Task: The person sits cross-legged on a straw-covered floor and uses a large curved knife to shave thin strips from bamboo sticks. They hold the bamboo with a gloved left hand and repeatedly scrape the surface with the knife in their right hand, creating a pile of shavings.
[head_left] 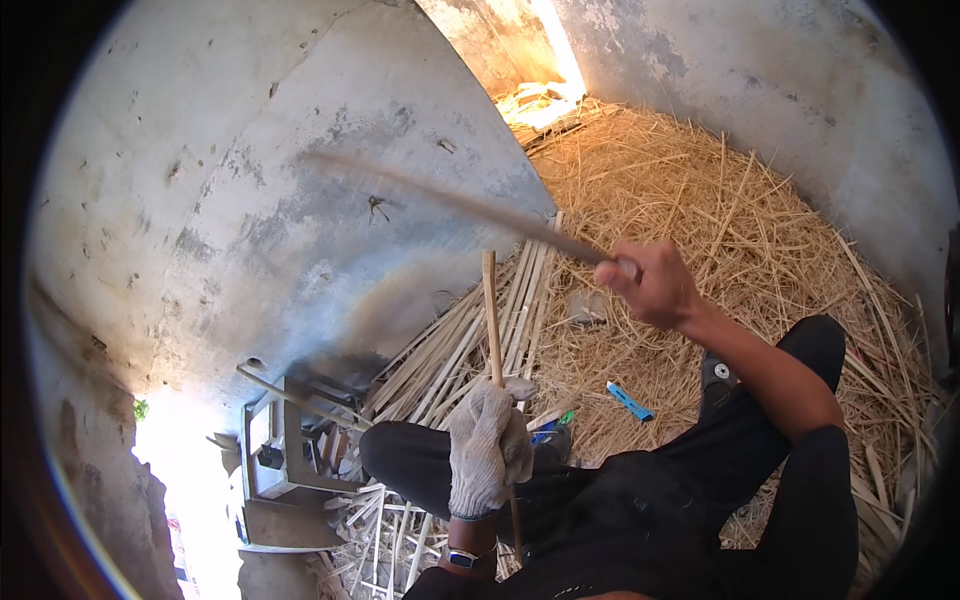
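My left hand (485,445), in a pale knitted work glove, is closed around a narrow split-wood strip (492,315) that stands nearly upright above my lap. The lower part of the strip passes behind the glove. Raised to the right, my bare right hand (655,285) grips what looks like a long-bladed knife (480,210). Its blade is smeared by motion and points up to the left, above the strip's top and apart from it.
Long pale strips (515,300) lie bundled against the wall (250,200). Loose shavings (670,190) cover the floor ahead and right, with a blue cutter-like tool (628,400) on them. A wooden stand (285,450) is at left, near more cut strips (400,540).
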